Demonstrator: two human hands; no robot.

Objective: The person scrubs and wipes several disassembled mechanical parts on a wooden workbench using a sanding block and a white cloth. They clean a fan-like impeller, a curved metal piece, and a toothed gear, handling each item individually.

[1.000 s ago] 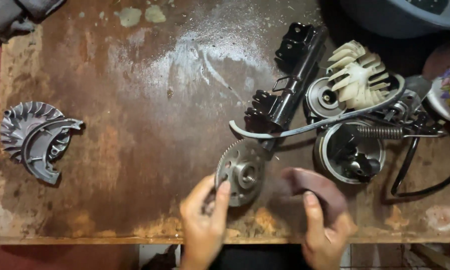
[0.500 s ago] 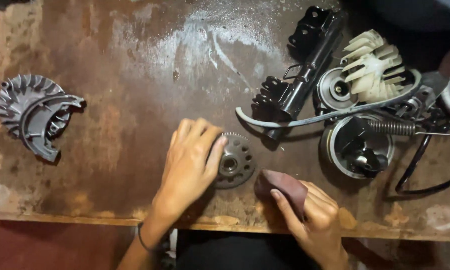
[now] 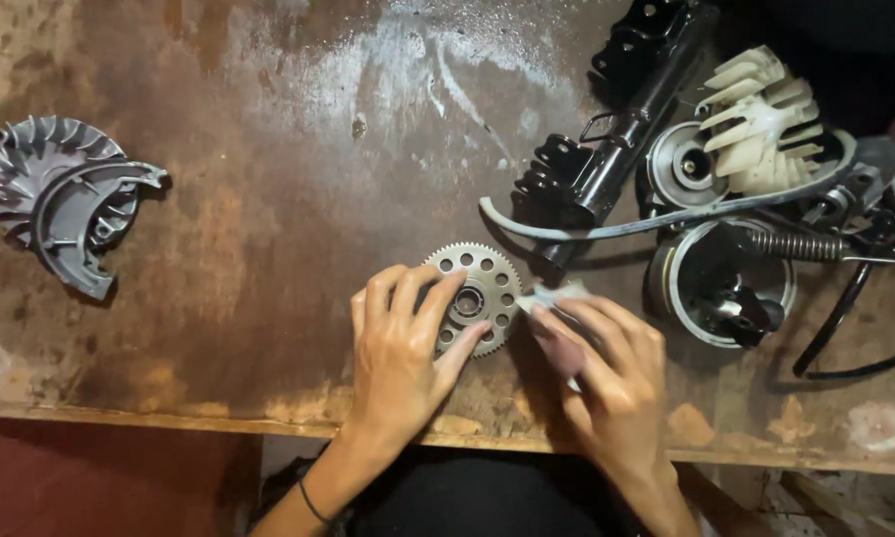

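A round toothed metal gear (image 3: 477,286) with holes lies flat on the worn wooden table (image 3: 268,249). My left hand (image 3: 400,353) rests on its left side, fingers spread over the face, holding it down. My right hand (image 3: 607,373) presses a folded piece of reddish sandpaper (image 3: 552,303) against the gear's right edge.
A grey finned fan part with a curved bracket (image 3: 60,204) sits at the far left. At the right lie a black bracket bar (image 3: 607,169), a grey belt (image 3: 646,224), a cream fan wheel (image 3: 761,124), a round drum (image 3: 721,283), a spring (image 3: 796,244) and black cable (image 3: 845,318).
The gear now lies flat under my left hand, which moved onto it. My right hand brought the sandpaper up from the table edge against the gear's right rim.
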